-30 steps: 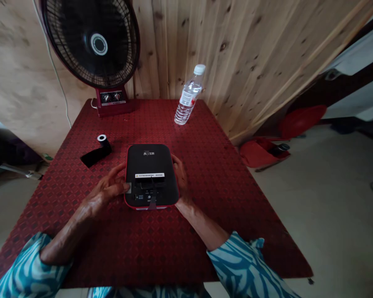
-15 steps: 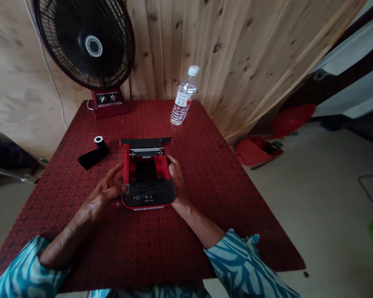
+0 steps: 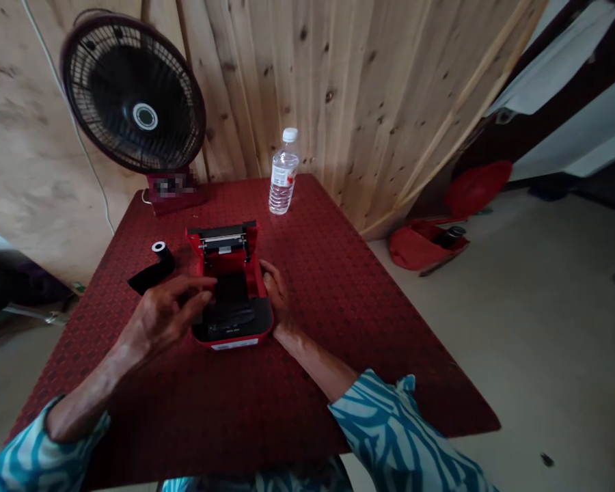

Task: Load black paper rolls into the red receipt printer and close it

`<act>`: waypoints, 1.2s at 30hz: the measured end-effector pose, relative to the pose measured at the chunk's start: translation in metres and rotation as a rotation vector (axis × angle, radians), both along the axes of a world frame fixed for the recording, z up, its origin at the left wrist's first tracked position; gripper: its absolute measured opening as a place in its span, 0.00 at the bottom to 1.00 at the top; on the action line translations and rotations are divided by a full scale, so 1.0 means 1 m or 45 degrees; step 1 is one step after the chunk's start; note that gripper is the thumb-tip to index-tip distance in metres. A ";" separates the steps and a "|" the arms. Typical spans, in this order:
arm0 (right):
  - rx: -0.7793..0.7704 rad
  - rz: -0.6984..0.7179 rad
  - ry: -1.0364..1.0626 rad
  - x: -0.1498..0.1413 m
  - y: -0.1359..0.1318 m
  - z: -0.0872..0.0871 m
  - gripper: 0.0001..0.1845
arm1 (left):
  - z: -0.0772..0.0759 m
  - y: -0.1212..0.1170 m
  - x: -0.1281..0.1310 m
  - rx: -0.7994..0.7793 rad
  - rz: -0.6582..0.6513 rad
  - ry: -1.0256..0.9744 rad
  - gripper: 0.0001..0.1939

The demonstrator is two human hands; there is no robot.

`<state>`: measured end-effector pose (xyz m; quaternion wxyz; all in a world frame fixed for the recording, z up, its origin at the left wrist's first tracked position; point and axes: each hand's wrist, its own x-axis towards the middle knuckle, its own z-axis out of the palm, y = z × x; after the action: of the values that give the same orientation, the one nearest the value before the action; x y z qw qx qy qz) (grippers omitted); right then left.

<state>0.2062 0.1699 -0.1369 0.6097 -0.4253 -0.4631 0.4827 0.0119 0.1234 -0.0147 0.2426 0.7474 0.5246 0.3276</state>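
Note:
A small red and black label printer (image 3: pixel 264 316) stands on the table with its lid raised at the back. Dark material lies inside its bay. My right hand (image 3: pixel 278 294) grips the printer's right side, its fingers partly hidden behind the wall. Over the left edge hovers my left hand (image 3: pixel 171 311), index finger and thumb apart, with nothing visible between them. Whether its fingertips touch the printer I cannot tell. Beyond that hand lies a small black roll (image 3: pixel 162 253) with a white core and a loose black strip unrolled toward the left.
A clear water bottle (image 3: pixel 283 181) stands near the back edge of the red patterned table (image 3: pixel 359 328). At the back left is a dark red fan (image 3: pixel 133 96) by the wooden wall (image 3: pixel 333 89). A red container (image 3: pixel 415 246) sits on the floor at the right.
My left hand has risen from the printer's left front corner and moved over its left edge. The printer has turned slightly, with its lid tilted further back. My right hand stays on its side.

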 end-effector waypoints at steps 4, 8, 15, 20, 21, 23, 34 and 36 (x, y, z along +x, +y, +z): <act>0.010 0.029 0.021 0.001 0.001 0.000 0.22 | 0.005 0.034 0.026 0.275 -0.236 0.683 0.14; 0.043 0.056 0.005 0.003 0.003 -0.001 0.22 | 0.003 0.055 0.047 0.011 -0.192 1.179 0.15; 0.083 0.091 0.015 0.004 0.004 0.000 0.20 | 0.017 0.060 0.055 -0.239 -0.322 1.349 0.14; 0.086 0.071 0.012 0.003 0.005 -0.002 0.20 | 0.014 0.064 0.049 -0.255 -0.374 1.231 0.14; 0.077 0.073 0.010 0.003 0.005 -0.001 0.20 | 0.013 0.064 0.048 -0.234 -0.378 1.203 0.14; 0.063 0.086 0.008 0.004 0.004 -0.001 0.21 | 0.014 0.061 0.046 -0.145 -0.363 1.150 0.15; 0.031 0.065 0.017 0.004 0.004 -0.001 0.21 | 0.068 0.015 -0.022 0.497 0.072 0.552 0.23; 0.015 0.067 0.014 0.004 0.003 -0.002 0.21 | 0.072 0.024 -0.040 0.417 0.293 0.502 0.23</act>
<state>0.2106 0.1733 -0.1386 0.6018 -0.4066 -0.4738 0.4981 -0.0282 0.1473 0.0576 -0.0270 0.7615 0.5832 0.2817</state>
